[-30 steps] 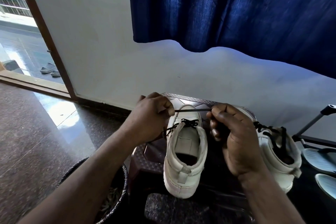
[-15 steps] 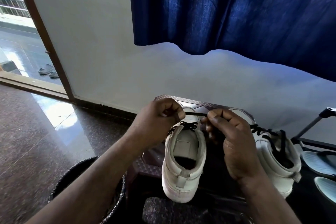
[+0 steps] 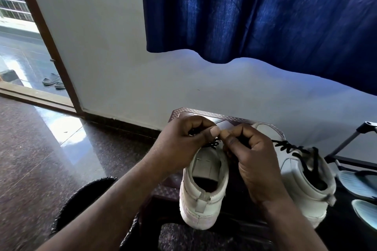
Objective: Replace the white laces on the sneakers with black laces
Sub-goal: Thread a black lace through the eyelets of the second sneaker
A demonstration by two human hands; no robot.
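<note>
Two white sneakers stand heel-toward-me on a dark patterned stool (image 3: 206, 112). The left sneaker (image 3: 204, 187) has a black lace (image 3: 214, 143) crossing its upper eyelets. My left hand (image 3: 183, 144) and my right hand (image 3: 248, 155) meet above its tongue, thumbs almost touching, each pinching an end of that black lace. My fingers hide most of the lace. The right sneaker (image 3: 302, 179) is laced in black, with loose black ends hanging into its opening.
A dark woven basket (image 3: 81, 195) sits at the lower left beside the stool. Pale blue sandals (image 3: 361, 183) lie on a black rack at the right. A blue curtain (image 3: 255, 12) hangs over the white wall. An open doorway is at the far left.
My hands have come together: the stretch of black lace held taut between them a second ago has shortened until my thumbs nearly touch.
</note>
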